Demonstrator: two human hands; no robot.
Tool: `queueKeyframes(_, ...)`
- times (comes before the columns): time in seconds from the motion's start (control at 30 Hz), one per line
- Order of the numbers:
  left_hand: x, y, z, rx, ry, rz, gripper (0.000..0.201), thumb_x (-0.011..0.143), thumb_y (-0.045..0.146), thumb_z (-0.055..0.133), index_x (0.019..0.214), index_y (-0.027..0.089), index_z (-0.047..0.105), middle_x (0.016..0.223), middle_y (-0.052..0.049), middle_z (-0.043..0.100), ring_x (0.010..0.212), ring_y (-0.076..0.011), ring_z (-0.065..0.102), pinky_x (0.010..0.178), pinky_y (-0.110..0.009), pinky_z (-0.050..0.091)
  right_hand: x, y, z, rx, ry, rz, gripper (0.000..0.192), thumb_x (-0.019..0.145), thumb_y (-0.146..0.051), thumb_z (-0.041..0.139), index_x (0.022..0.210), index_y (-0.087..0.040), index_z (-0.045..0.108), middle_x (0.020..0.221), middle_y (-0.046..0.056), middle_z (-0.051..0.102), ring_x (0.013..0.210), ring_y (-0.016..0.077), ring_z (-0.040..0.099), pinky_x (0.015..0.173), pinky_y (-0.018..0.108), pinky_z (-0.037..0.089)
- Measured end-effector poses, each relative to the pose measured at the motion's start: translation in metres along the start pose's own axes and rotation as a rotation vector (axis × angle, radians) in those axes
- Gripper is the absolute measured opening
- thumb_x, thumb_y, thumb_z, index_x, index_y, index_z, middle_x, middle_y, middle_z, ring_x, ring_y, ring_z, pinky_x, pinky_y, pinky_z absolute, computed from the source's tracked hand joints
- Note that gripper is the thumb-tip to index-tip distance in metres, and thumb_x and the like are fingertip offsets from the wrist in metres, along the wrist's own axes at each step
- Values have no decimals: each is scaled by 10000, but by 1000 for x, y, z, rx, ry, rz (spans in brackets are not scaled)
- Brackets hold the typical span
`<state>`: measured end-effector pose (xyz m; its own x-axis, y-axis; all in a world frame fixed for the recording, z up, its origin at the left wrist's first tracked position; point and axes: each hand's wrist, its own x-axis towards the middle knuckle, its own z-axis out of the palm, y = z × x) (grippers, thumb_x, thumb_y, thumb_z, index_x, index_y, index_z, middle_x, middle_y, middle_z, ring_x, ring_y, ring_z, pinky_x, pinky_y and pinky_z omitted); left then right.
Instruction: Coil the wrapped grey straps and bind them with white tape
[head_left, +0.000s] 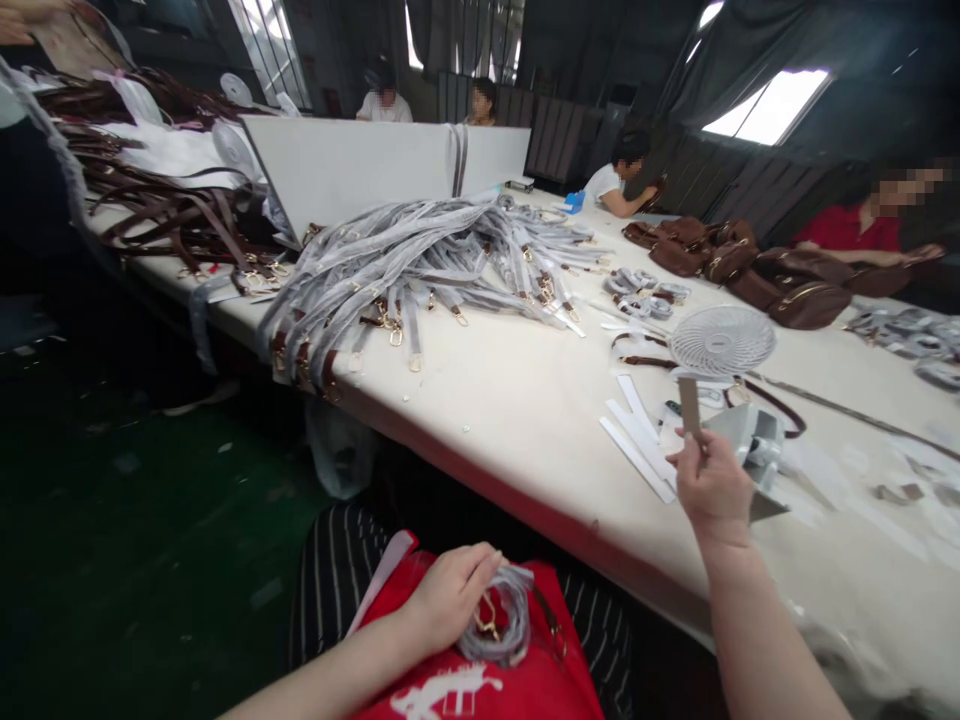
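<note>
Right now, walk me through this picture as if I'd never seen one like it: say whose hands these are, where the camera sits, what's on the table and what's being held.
This is one picture from a camera worn on a person's head, looking forward and down, so the two bare hands at the bottom are the wearer's own. No machine is involved. The left hand rests in the lap on a coiled strap in clear wrap, lying on red cloth. The right hand is raised over the table and pinches a narrow strip upright. On the table lie a big pile of wrapped straps, white strips, a small white fan and brown bags. Bare brown straps are heaped at the far left. Other people sit along the far side.
</note>
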<state>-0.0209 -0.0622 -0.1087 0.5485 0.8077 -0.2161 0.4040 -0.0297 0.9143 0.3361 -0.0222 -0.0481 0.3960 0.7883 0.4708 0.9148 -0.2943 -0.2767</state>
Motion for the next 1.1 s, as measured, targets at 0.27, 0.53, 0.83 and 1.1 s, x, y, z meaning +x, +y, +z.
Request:
queueKeyframes(0.27,1,-10,-2,-148,-54,-71,439,974,488,383,980,174,689,882,-33,718,848,-186,646,773,-269,495,-81,-69,-33,499,-761,-276,458,1005,-481,313,787,-231,629,708,26,640,683,197,604,640,296,431)
queueKeyframes(0.53,3,-10,-3,-227,-64,-78,471,974,490,388,1056,155,709,1011,-68,744,934,-204,669,853,-310,516,-109,-91,-40,245,-950,-589,301,925,-373,563,662,-234,608,640,-13,621,592,161,578,557,295,329)
queueKeyframes(0.83,2,3,-3,119,-35,5,407,993,387,370,1011,191,727,988,-57,752,926,-207,675,831,-285,497,-120,-135,-18,3,-790,-840,223,931,-227,541,732,-200,638,689,32,664,590,190,620,539,333,263)
queueKeyframes(1.1,-1,5,-8,76,-51,22,379,991,393,376,1066,231,710,1059,-26,743,988,-190,664,874,-264,486,-127,-142,-29,61,-836,-826,212,908,-205,542,718,-205,635,684,34,677,575,183,609,533,326,288)
